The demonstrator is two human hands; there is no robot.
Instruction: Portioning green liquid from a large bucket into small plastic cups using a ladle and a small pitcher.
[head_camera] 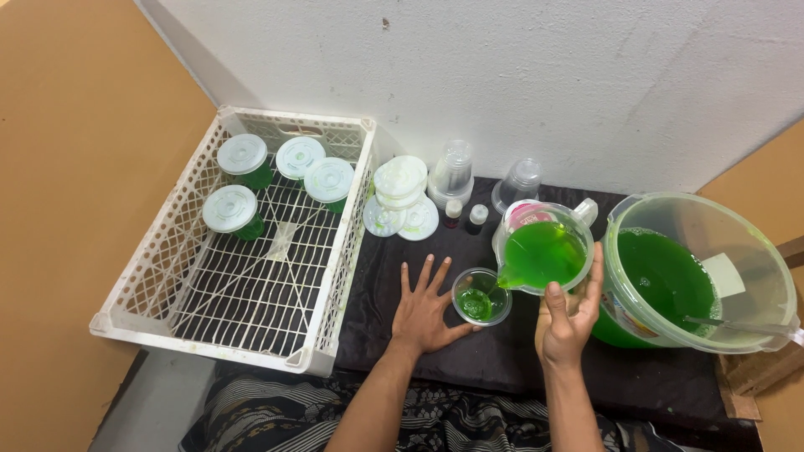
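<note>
I am filling: my right hand (566, 322) grips the tilted jug (543, 251), pouring green liquid into the small cup (481, 296). My left hand (425, 308) lies flat, fingers spread wide, touching the cup. Next I must level the jug before overflow.

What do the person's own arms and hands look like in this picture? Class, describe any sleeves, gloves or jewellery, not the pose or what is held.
Both forearms are bare up to the bottom edge of the picture: no sleeves show. The left hand and the right hand wear no gloves. No ring, watch or bracelet can be seen on either hand or wrist. Fingernails look short and unpainted. Below the arms lies dark cloth with a pale wavy pattern.
</note>
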